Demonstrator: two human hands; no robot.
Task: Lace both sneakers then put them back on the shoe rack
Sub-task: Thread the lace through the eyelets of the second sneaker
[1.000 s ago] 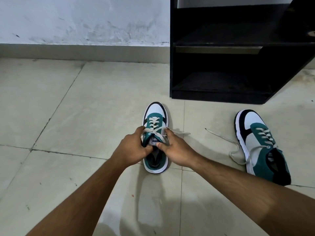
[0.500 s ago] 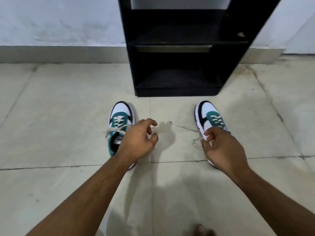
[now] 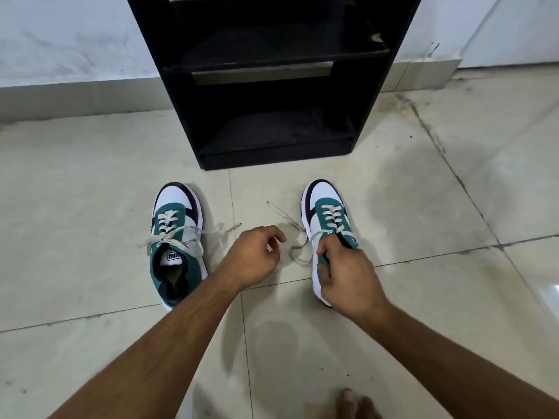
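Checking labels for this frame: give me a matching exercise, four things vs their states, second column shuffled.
Things:
1. left sneaker
2. right sneaker
3. left hand
4. shoe rack

States:
A. held at its collar by the right hand
B. both visible shelves bare
C. on the floor, untouched, lace ends loose across its top
D. between the two sneakers, fingers curled, holding nothing

Pairs: 1-C, 2-A, 3-D, 4-B
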